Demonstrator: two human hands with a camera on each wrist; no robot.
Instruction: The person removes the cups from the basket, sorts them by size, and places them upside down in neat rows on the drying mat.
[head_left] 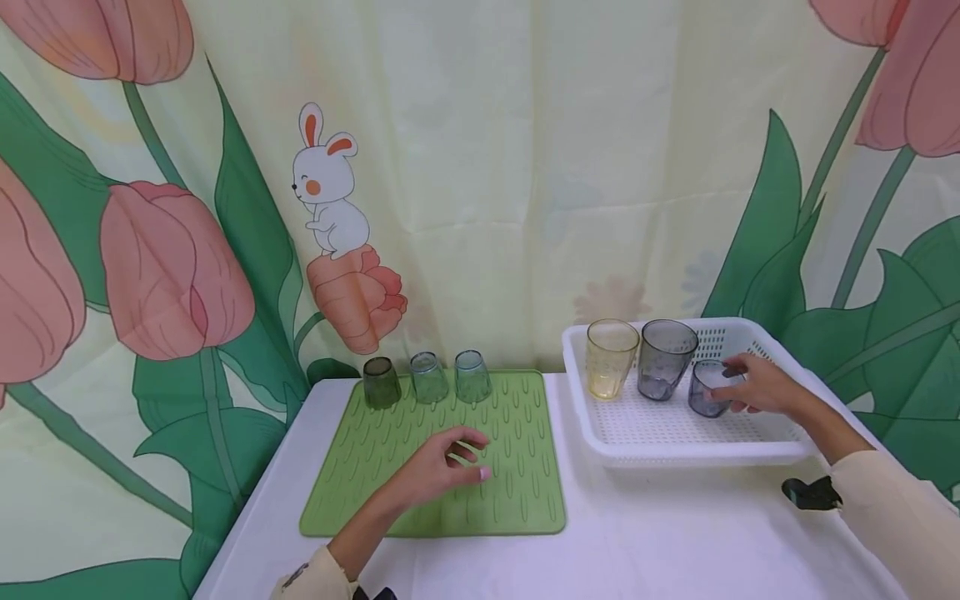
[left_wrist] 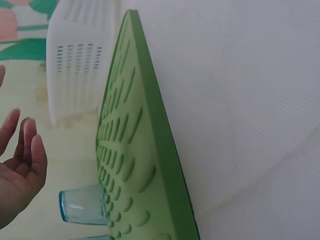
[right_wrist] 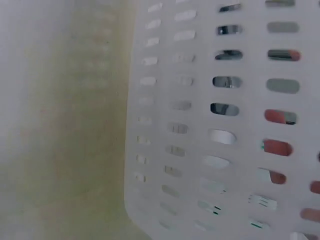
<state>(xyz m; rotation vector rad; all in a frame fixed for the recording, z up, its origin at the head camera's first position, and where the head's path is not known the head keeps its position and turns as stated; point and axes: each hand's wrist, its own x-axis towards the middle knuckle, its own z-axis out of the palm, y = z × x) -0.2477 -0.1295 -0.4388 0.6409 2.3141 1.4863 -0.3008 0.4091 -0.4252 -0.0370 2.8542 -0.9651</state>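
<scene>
At the right, my right hand [head_left: 761, 387] pinches a small grey glass [head_left: 703, 402] by its rim inside the white plastic basket [head_left: 690, 454]. A larger grey glass [head_left: 666, 358] and a yellow-tinted glass [head_left: 611, 358] stand to its left in the basket. The right wrist view shows mostly the slotted basket wall [right_wrist: 200, 120], with the hand showing only in bits through the slots. My left hand [head_left: 438, 467] hovers over the green drying mat [head_left: 517, 500], fingers loosely bent and holding nothing. In the left wrist view the left hand [left_wrist: 22, 170] appears beside a bluish glass [left_wrist: 85, 205].
Along the mat's back edge, a dark glass [head_left: 382, 385] and two blue-green glasses, one in the middle [head_left: 429, 379] and one at right [head_left: 472, 377], stand upside down. A white cloth [head_left: 637, 533] covers the table. Behind hangs a tulip-print curtain [head_left: 465, 167].
</scene>
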